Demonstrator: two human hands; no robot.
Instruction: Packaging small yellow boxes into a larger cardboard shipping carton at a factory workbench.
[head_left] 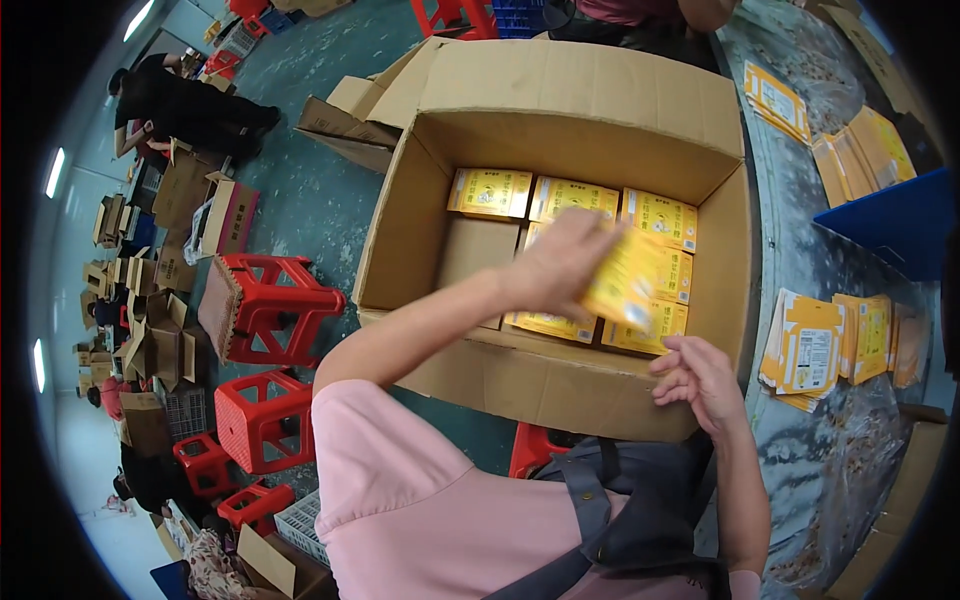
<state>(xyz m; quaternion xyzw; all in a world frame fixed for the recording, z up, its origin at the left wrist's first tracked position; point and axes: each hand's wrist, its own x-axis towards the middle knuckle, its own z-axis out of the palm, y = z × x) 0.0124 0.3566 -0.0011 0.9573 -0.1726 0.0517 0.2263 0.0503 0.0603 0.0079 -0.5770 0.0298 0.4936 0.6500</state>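
1. At the carton's near right corner: right hand, fingers loosely curled, apart, holding nothing.
2. Over the carton: tilted yellow box gripped in left hand; exact finger spread too blurred to tell.
3. Inside the carton: yellow boxes in rows, cardboard bare at left; layer seemingly unfinished, partly hidden by left hand.
4. Right of the carton: flat yellow packs.
5. Left of it: red stools, crowding that side.

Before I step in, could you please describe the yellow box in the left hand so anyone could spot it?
Start at the large open cardboard carton, then find the left hand over it. The held yellow box there is blurred and skewed, unlike the neighbouring boxes resting in rows inside.
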